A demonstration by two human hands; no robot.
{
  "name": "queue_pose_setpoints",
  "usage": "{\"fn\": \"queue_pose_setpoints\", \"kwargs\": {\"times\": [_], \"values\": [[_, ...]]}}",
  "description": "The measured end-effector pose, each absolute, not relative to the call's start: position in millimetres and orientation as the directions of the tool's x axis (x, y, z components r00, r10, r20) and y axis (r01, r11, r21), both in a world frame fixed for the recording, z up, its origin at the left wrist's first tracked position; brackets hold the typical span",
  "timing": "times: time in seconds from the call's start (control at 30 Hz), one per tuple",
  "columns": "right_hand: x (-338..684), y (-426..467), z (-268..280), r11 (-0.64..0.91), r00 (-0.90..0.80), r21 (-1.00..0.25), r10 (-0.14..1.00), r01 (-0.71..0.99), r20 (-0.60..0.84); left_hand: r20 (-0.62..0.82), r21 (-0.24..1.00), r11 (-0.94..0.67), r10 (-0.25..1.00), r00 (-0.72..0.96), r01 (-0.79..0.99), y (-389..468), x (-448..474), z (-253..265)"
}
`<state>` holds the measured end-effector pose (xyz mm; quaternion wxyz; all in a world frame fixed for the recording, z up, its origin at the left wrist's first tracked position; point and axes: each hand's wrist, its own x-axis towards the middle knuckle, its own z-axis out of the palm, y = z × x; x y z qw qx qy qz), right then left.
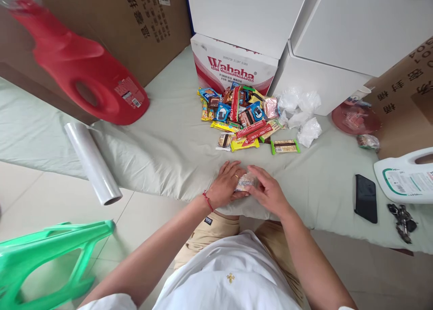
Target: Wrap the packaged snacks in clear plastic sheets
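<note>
At the front edge of the cloth-covered table, a small bundle wrapped in clear plastic film (246, 182) lies between my two hands; what is inside is hard to make out. My left hand (226, 183), with a red string bracelet and a ring, grips its left end between thumb and fingers. Curled round the right end are the fingers of my right hand (269, 192). Just beyond lies a heap of packaged snacks (243, 113), with one green-ended snack bar (285, 146) at its near right. Beside the heap sit crumpled clear plastic wads (301, 113).
A roll of plastic film (93, 163) overhangs the left table edge near a red jug (91, 71). A Wahaha carton (233, 66) stands behind. Rightward are a red dish (353, 118), white bottle (406, 179), phone (366, 198) and keys (402, 222). A green stool (84, 247) stands lower left.
</note>
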<state>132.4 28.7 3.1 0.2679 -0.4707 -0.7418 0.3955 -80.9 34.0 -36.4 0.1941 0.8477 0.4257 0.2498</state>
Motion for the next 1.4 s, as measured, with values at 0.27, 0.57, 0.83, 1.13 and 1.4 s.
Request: {"fn": "queue_pose_setpoints", "kwargs": {"times": [0.27, 0.57, 0.83, 1.13, 1.4], "values": [[130, 33, -10, 0.236, -0.438, -0.736, 0.894, 0.635, -0.091, 0.189, 0.509, -0.497, 0.861, 0.472, 0.703, 32, -82, -33], [125, 41, 6, 0.272, -0.46, -0.569, 0.861, 0.776, -0.217, 0.121, 0.66, -0.479, 0.828, 0.548, 0.579, 32, -99, -21], [125, 30, -1, 0.257, -0.426, -0.564, 0.885, 0.785, -0.189, 0.101, 0.658, -0.463, 0.836, 0.539, 0.594, 28, -94, -18], [146, 32, 8, 0.408, -0.545, -0.711, 0.837, 0.572, 0.043, 0.13, 0.625, -0.48, 0.841, 0.525, 0.615, 28, -89, -29], [127, 32, -15, 0.445, -0.528, -0.618, 0.847, 0.649, 0.055, 0.141, 0.7, -0.483, 0.816, 0.561, 0.527, 31, -93, -22]]}}
